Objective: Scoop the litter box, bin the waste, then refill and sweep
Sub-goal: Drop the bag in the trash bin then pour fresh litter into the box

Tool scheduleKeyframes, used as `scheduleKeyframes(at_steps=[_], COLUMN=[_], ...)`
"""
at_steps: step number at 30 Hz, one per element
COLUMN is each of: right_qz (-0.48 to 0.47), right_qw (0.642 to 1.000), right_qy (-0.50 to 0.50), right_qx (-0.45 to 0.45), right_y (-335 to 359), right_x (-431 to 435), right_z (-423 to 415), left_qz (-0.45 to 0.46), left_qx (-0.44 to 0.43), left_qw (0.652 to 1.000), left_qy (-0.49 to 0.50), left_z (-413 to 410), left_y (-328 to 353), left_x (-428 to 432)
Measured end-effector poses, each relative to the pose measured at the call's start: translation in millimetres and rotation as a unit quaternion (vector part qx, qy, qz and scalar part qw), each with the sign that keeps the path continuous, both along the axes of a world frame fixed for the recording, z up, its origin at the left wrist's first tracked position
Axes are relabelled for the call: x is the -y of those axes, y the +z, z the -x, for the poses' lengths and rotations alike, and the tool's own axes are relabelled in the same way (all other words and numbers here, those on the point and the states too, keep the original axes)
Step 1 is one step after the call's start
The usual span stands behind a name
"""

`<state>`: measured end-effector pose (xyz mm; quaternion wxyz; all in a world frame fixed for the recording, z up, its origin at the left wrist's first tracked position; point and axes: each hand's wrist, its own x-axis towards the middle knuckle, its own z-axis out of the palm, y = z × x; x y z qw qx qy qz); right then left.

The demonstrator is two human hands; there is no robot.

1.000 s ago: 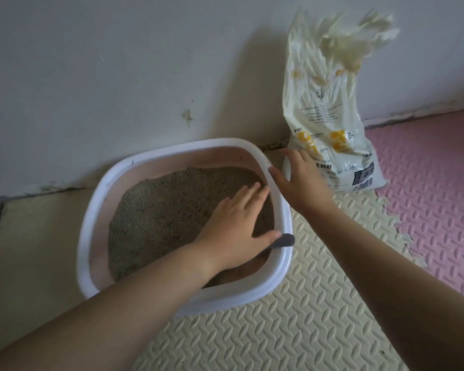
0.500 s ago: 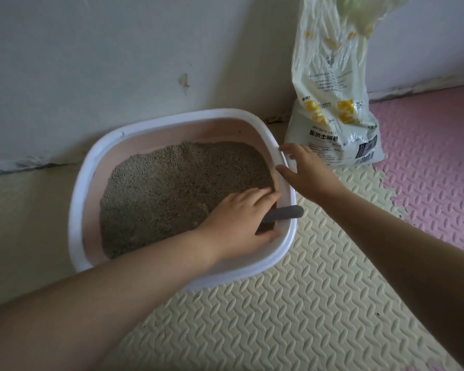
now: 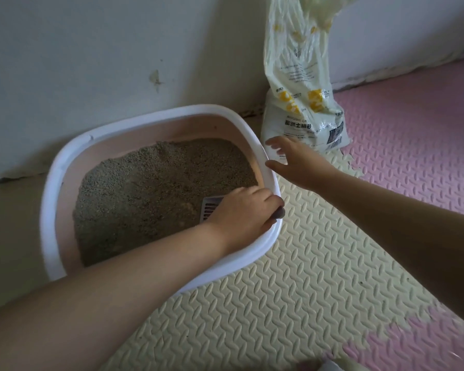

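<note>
A white-rimmed litter box (image 3: 65, 162) with pink inner walls sits on the floor against the wall, filled with grey-brown litter (image 3: 150, 188). My left hand (image 3: 244, 210) grips the handle of a grey slotted scoop (image 3: 209, 210) at the box's right side; the scoop's blade lies on the litter. My right hand (image 3: 298, 162) hovers just right of the box's far right rim, fingers spread and holding nothing. A white and yellow litter bag (image 3: 303, 84) stands upright against the wall just beyond that hand, its top open.
Cream foam mats (image 3: 292, 277) cover the floor under and in front of the box. Pink foam mats (image 3: 413, 135) lie to the right and at the lower right corner. The grey wall (image 3: 91, 49) runs right behind the box and bag.
My left hand has closed round the scoop handle and the blade now shows on the litter. My right hand has come off the box rim.
</note>
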<state>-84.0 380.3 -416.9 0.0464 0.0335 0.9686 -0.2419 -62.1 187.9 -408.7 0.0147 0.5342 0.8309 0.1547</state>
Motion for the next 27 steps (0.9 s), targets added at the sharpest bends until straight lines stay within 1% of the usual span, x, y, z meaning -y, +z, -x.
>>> scheduleKeyframes(at_steps=[3,5,6,8,11,15,18,21,23,25,27], right_qz=[-0.036,-0.035,-0.025,0.0,0.021,0.011,-0.004,0.014,0.024,0.033,0.035], right_qw=[0.998,0.992,0.988,0.979,0.957,0.921,0.903,0.892,0.889,0.887,0.886], right_qy=[0.031,0.077,0.111,0.184,0.289,0.389,0.428,0.45,0.456,0.459,0.46], right_qx=[-0.047,-0.095,-0.103,-0.087,-0.033,0.002,0.027,0.044,0.042,0.039,0.037], right_y=[3,7,9,12,13,9,1,-3,-5,-9,-12], right_x=[8,20,29,50,88,141,175,203,216,225,233], right_z=[-3,-5,-5,-2,5,16,24,29,31,32,31], left_qz=[-0.014,-0.015,-0.012,-0.009,-0.013,-0.022,-0.032,-0.028,-0.044,-0.079,-0.097], left_qx=[-0.036,-0.04,-0.041,-0.038,-0.022,-0.024,-0.007,0.006,0.016,0.041,0.053], left_qw=[0.999,0.998,0.998,0.998,1.0,0.999,0.999,0.998,0.995,0.986,0.98], left_qy=[-0.022,-0.04,-0.047,-0.043,-0.01,0.014,0.03,0.047,0.089,0.141,0.167], left_z=[2,4,5,10,12,9,6,4,2,0,-2], left_y=[8,21,28,37,40,34,30,26,22,21,20], left_x=[24,49,63,96,142,187,213,235,247,256,264])
